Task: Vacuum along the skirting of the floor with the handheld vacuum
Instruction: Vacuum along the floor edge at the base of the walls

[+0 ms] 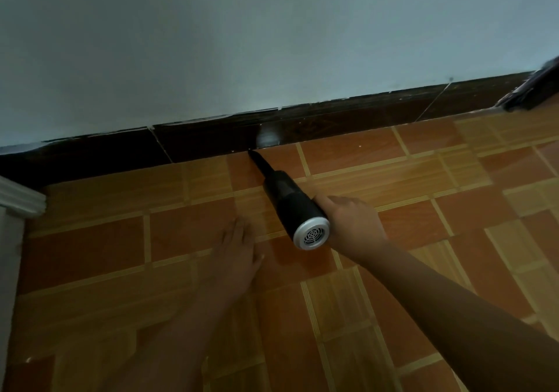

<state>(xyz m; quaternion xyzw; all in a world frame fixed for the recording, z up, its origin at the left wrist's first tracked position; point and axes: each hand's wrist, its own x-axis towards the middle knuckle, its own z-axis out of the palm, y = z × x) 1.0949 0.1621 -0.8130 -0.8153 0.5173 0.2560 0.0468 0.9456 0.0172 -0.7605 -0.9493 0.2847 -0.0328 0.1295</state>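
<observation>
Floor: orange tiled floor (393, 179), dark skirting (211, 137) along the back.
Fingers: right hand (354, 225) fingers (334, 203) are curled round the handheld vacuum (290, 201); left hand (239, 246) is laid flat on the tiles, nothing held.
Nozzle: the nozzle (257, 160) tip is set at the skirting's foot.
Handling: probably light, rigid, smooth plastic; best gripped round the fat rear body.

Vacuum (290, 202) nozzle meets the skirting (211, 137); floor (423, 210) lies before it.

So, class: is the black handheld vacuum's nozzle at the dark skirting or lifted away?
At it: the black handheld vacuum's nozzle tip reaches the dark skirting's foot.
</observation>
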